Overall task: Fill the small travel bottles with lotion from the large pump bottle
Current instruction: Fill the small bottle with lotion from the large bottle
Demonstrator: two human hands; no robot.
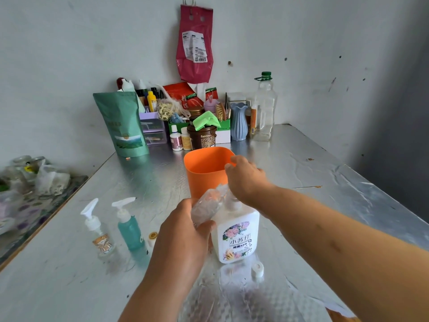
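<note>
Here, left hand [183, 231] grips travel bottle [207, 204]; right hand [246, 180] rests on pump bottle [238, 238].

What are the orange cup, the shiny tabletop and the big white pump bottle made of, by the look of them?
Orange cup: probably plastic, with a matte, even colour and a thin rim.
Tabletop: seems covered in embossed metallic foil, wrinkled and reflective.
Large pump bottle: opaque white plastic, slightly glossy, with a printed label.
</note>
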